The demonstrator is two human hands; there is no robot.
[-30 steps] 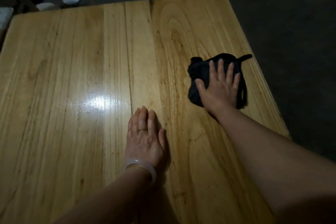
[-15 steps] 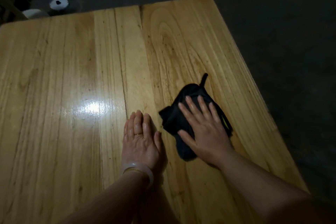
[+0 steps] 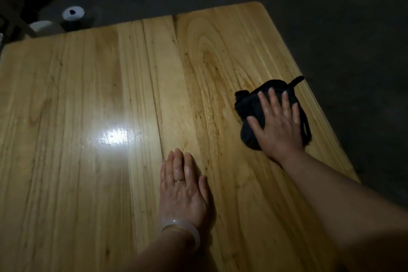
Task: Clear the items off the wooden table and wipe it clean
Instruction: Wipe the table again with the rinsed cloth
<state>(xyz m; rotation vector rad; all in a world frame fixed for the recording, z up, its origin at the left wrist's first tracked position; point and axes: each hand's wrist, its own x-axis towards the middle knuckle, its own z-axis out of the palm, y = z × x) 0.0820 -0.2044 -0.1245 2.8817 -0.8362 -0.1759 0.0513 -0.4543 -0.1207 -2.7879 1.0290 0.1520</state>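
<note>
While the left hand (image 3: 184, 185) lies flat, the right hand's (image 3: 279, 126) spread grip hides much of the black cloth (image 3: 249, 113).

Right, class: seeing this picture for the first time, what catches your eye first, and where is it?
First the black cloth near the wooden table's right edge, pressed flat under the right hand. Next the bright glare on the boards left of centre, then the left hand lying flat near the middle.
</note>
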